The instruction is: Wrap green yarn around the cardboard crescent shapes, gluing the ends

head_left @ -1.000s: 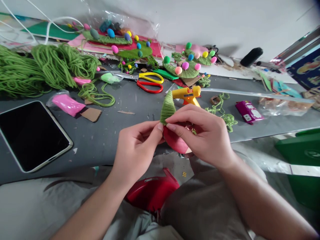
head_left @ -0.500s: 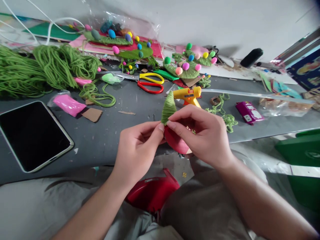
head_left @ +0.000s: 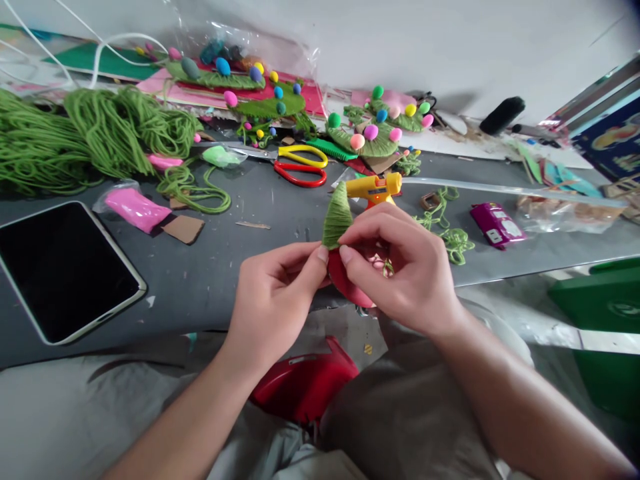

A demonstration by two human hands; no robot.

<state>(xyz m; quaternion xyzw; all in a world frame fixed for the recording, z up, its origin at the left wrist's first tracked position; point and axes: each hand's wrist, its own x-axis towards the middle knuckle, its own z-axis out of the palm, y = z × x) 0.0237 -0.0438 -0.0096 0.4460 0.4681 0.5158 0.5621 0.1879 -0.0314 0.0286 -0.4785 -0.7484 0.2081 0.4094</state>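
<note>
Between my hands stands a red cutout (head_left: 344, 273), its pointed upper part wrapped in green yarn (head_left: 337, 217). My left hand (head_left: 275, 293) is closed, pinching the piece at the lower left edge of the wrapping. My right hand (head_left: 413, 277) has thumb and forefinger together at the right edge, where the green meets the red. Loose strands of green yarn (head_left: 387, 268) show under its curled fingers. The fingertips hide part of the cutout's lower half. Just behind the green tip lies a yellow glue gun (head_left: 373, 187) with a long clear glue stick (head_left: 475, 185).
Scissors (head_left: 301, 175) with red and yellow handles lie behind. Thick green yarn hanks (head_left: 125, 127) and a tablet (head_left: 70, 267) are on the left. Green pieces with coloured pompoms (head_left: 373, 140) line the back. A purple packet (head_left: 497, 225) is at right, a green bin (head_left: 600, 293) beyond the table edge.
My right thumb and fingertips have shifted slightly right along the base of the green wrapping. My left hand keeps its pinch in the same place.
</note>
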